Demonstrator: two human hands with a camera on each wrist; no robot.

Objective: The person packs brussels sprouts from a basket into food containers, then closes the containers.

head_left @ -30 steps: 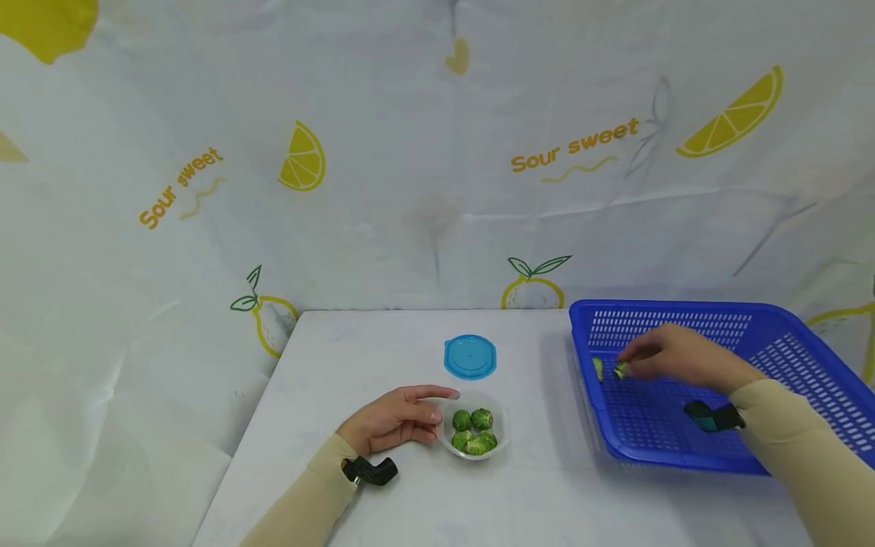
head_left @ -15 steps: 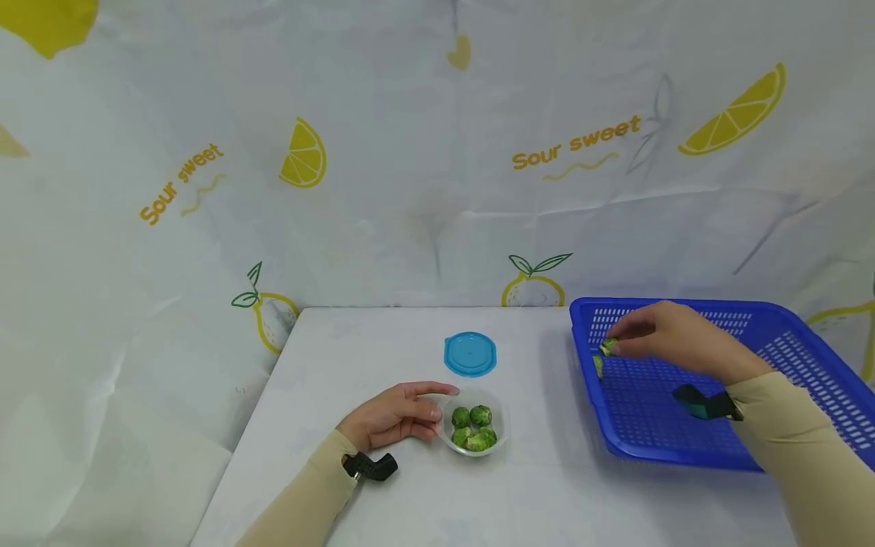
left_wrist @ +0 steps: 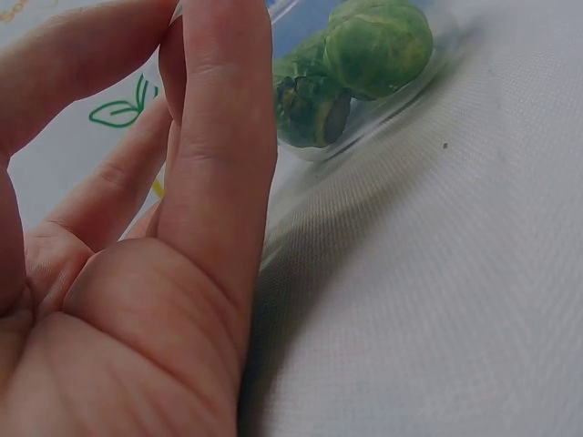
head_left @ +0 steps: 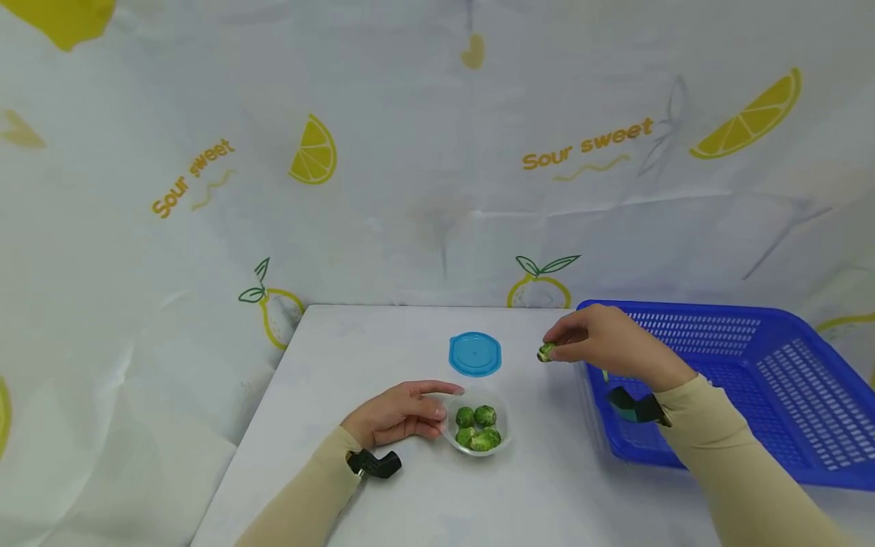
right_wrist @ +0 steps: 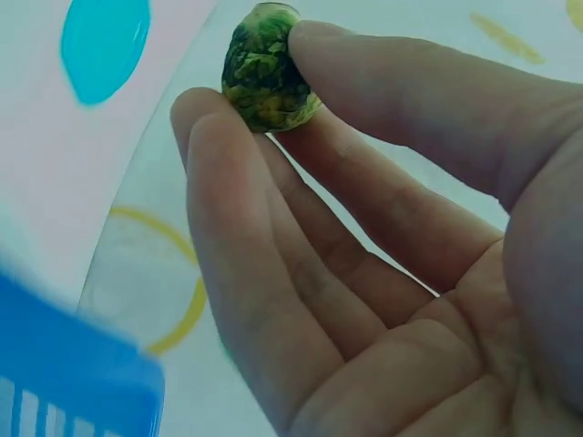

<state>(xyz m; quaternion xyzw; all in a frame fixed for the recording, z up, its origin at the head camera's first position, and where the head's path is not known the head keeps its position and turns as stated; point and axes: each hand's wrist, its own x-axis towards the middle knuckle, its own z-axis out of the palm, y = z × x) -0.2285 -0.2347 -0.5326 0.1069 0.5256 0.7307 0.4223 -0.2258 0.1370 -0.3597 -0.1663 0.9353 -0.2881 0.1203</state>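
Right of centre, the right hand (head_left: pixel 604 346) pinches a small green Brussels sprout (head_left: pixel 546 352); the left hand (head_left: pixel 396 414), fingers relaxed, touches the clear plastic bowl (head_left: pixel 502 444) at lower centre.

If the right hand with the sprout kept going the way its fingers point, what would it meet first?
Likely the blue lid. The right hand, pinching a sprout, points left above the table. Its height is unclear, so it might pass over the lid.

Bare table (head_left: pixel 547 471) between bowl (head_left: pixel 478 444) and basket (head_left: pixel 786 334)
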